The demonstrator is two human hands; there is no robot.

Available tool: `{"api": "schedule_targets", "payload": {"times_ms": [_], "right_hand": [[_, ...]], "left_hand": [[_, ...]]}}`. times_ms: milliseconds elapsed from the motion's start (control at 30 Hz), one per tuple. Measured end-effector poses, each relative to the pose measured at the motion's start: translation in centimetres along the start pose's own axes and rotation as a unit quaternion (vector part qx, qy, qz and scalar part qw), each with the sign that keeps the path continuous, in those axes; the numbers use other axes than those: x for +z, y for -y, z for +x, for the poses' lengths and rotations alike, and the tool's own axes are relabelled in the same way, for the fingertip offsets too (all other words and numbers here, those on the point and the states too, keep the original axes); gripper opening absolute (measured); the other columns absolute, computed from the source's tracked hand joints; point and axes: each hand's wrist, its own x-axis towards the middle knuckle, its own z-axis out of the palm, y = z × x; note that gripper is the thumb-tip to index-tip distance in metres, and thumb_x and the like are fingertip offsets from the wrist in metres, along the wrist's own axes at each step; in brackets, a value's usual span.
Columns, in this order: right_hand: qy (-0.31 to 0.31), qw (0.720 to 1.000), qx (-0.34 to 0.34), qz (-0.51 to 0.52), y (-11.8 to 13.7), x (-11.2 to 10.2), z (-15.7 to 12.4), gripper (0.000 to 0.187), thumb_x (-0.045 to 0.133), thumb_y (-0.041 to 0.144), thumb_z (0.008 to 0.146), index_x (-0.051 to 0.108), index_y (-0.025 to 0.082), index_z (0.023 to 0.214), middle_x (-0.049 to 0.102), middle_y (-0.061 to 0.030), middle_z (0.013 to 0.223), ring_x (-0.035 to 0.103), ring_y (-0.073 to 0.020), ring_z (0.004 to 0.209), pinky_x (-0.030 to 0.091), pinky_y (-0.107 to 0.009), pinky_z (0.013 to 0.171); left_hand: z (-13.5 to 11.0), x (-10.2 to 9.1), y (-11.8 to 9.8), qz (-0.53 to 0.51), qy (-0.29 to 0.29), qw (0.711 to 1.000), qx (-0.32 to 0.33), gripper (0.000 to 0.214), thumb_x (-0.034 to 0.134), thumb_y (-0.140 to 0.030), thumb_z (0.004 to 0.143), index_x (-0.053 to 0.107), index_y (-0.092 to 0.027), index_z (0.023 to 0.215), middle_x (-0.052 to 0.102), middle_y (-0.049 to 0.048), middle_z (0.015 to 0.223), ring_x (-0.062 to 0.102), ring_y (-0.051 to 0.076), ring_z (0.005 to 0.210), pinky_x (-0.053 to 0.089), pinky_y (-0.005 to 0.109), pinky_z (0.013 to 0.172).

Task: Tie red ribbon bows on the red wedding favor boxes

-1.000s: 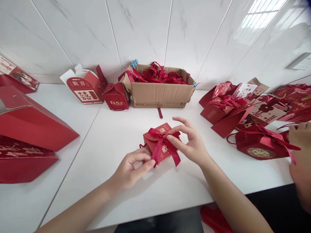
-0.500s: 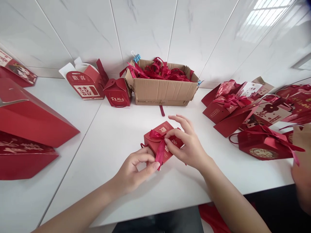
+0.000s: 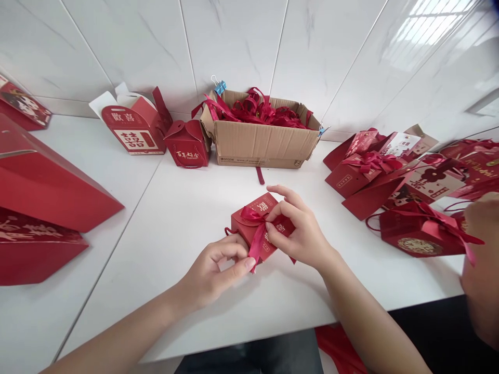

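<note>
A small red gift box [image 3: 249, 223] with printed characters lies on the white table in front of me. Across its top runs a glossy red ribbon [image 3: 257, 241], gathered into a bow at the middle. My left hand [image 3: 218, 267] pinches the ribbon's hanging tail near the box's front edge, its other fingers curled against the box's side. With thumb and index finger, my right hand [image 3: 294, 226] grips the ribbon by the bow's centre, the other fingers raised. That hand covers part of the box's right side.
A cardboard box [image 3: 265, 145] full of red ribbons stands against the tiled wall. Red gift boxes stand left of it, such as a small one [image 3: 187, 145]. Large red boxes [image 3: 50, 182] sit at far left. Ribboned boxes [image 3: 417, 228] crowd the right, beside another person's arm [image 3: 481, 259].
Both hands keep nearly the same hold on the ribbon, and the box stays in place. The view has shifted slightly.
</note>
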Motion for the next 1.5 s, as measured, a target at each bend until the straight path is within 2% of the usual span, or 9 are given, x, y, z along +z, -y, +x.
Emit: {"api": "schedule_targets", "payload": {"times_ms": [300,567,867,1133,1367,1500], "right_hand": [[-0.002,0.999,0.023,0.045,-0.02,0.39,0.07,0.013,0.057,0.011,0.071,0.051,0.022,0.072,0.056,-0.0129,0.126,0.06,-0.0261,0.11,0.051,-0.039,0.084],[-0.015,0.998,0.018,0.051,-0.29,0.61,-0.02,0.012,0.058,0.012,0.07,0.052,0.022,0.071,0.056,-0.0125,0.126,0.058,-0.0261,0.114,0.05,-0.04,0.086],[-0.017,0.998,0.022,0.057,-0.02,0.61,0.05,0.013,0.058,0.011,0.069,0.052,0.022,0.07,0.059,-0.0127,0.122,0.06,-0.0262,0.112,0.051,-0.039,0.084],[-0.016,0.998,0.022,0.061,-0.01,0.58,0.12,0.012,0.057,0.011,0.069,0.051,0.022,0.069,0.059,-0.0124,0.122,0.059,-0.0264,0.112,0.05,-0.039,0.085],[-0.018,0.998,0.027,0.06,0.01,0.65,0.14,0.011,0.057,0.011,0.069,0.051,0.021,0.069,0.058,-0.013,0.122,0.062,-0.0253,0.105,0.052,-0.037,0.077],[-0.022,0.998,0.021,0.059,-0.07,0.57,0.17,0.011,0.057,0.011,0.07,0.052,0.021,0.07,0.059,-0.0134,0.122,0.062,-0.0252,0.106,0.052,-0.038,0.08]], "left_hand": [[0.15,-0.15,0.34,-0.005,-0.007,1.0,0.013,0.027,0.053,-0.029,0.084,0.053,-0.017,0.06,0.054,0.0008,0.071,0.05,0.013,0.069,0.043,0.025,0.066],[0.3,-0.14,0.62,0.01,-0.008,1.0,0.007,0.029,0.05,-0.033,0.082,0.046,-0.018,0.058,0.052,0.0005,0.066,0.048,0.013,0.065,0.043,0.025,0.062],[0.42,-0.2,0.65,-0.023,-0.005,1.0,0.011,0.028,0.051,-0.027,0.08,0.043,-0.018,0.055,0.049,-0.0017,0.064,0.044,0.012,0.062,0.038,0.025,0.06],[0.31,-0.37,0.71,-0.027,0.003,0.999,0.023,0.028,0.05,-0.024,0.079,0.042,-0.018,0.053,0.049,-0.0013,0.065,0.047,0.012,0.066,0.038,0.025,0.064],[0.23,-0.56,0.91,-0.015,0.002,1.0,0.019,0.028,0.049,-0.021,0.078,0.04,-0.018,0.052,0.052,-0.0013,0.066,0.047,0.012,0.066,0.038,0.025,0.064],[0.3,-0.48,0.87,-0.007,-0.006,1.0,0.026,0.027,0.05,-0.024,0.08,0.043,-0.018,0.054,0.053,-0.0014,0.068,0.047,0.013,0.067,0.037,0.025,0.064]]}}
